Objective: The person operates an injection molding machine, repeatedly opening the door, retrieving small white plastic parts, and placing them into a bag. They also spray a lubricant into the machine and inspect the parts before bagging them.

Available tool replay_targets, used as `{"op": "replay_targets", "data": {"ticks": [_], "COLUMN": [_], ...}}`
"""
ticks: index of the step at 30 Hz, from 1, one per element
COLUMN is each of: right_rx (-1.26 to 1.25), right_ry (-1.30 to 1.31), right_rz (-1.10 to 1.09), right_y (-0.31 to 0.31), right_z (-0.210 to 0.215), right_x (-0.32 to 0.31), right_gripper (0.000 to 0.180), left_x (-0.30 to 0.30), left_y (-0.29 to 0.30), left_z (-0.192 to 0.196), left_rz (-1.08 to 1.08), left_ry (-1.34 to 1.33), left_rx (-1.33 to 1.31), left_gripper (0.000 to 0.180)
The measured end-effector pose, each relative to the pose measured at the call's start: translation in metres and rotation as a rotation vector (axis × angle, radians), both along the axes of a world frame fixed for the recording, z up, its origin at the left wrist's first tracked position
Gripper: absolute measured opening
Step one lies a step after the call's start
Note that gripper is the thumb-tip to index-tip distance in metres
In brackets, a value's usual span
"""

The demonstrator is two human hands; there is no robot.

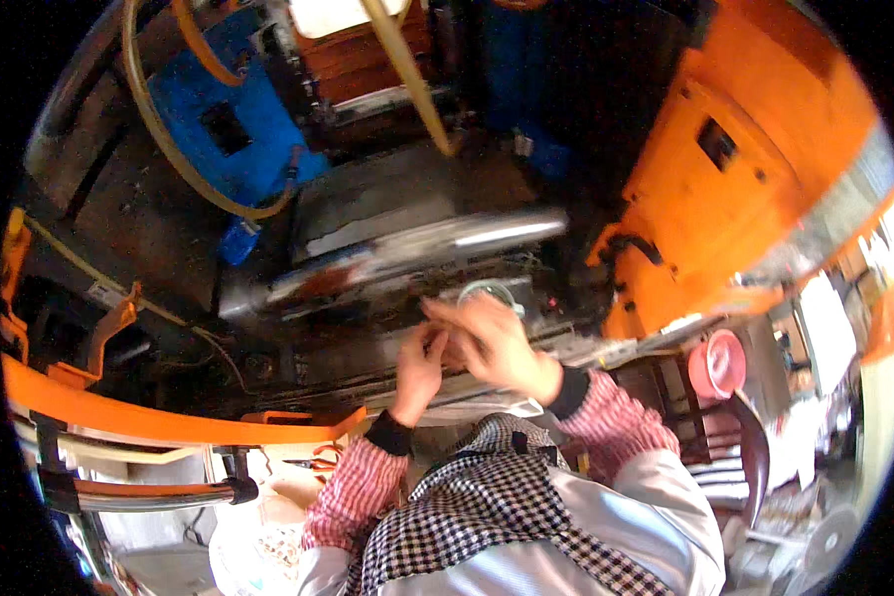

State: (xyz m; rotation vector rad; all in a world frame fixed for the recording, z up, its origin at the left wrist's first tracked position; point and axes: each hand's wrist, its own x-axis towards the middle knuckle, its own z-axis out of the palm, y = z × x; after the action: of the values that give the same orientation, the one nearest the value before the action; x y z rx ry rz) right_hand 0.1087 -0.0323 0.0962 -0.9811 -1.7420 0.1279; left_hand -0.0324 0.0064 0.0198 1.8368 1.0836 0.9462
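Clear round lid (489,291) just above right hand (497,343), left hand (419,366) alongside

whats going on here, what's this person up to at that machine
A person in red checked sleeves has both hands raised together in front of an orange machine. The left hand and right hand meet over a small round clear piece, fingers close around it, though motion blur hides the exact grip. Just beyond the hands a shiny metal bar runs across the machine. Orange scissors lie lower left, and a pink round container sits to the right.
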Motion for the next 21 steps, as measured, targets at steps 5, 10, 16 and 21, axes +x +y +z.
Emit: {"op": "replay_targets", "data": {"ticks": [5,10,16,21], "right_rx": [-0.296,-0.493,-0.379,-0.150], "right_ry": [0.021,0.174,0.523,0.622], "right_rz": [-0.482,-0.822,-1.095,-1.216], "right_y": [-0.169,-0.270,-0.302,-0.276], "right_z": [-0.080,-0.117,-0.167,-0.179], "right_x": [0.032,0.044,0.107,0.240], "right_gripper": [0.033,0.025,0.025,0.032], "left_x": [0.063,0.084,0.103,0.086], "left_y": [0.029,0.038,0.021,0.002], "left_z": [-0.045,-0.060,-0.049,-0.030], "left_rz": [-0.204,-0.228,-0.280,-0.163], "left_ry": [0.239,0.277,0.509,0.521], "left_rx": [0.288,0.456,0.628,0.714], "left_gripper": [0.014,0.019,0.022,0.026]}}
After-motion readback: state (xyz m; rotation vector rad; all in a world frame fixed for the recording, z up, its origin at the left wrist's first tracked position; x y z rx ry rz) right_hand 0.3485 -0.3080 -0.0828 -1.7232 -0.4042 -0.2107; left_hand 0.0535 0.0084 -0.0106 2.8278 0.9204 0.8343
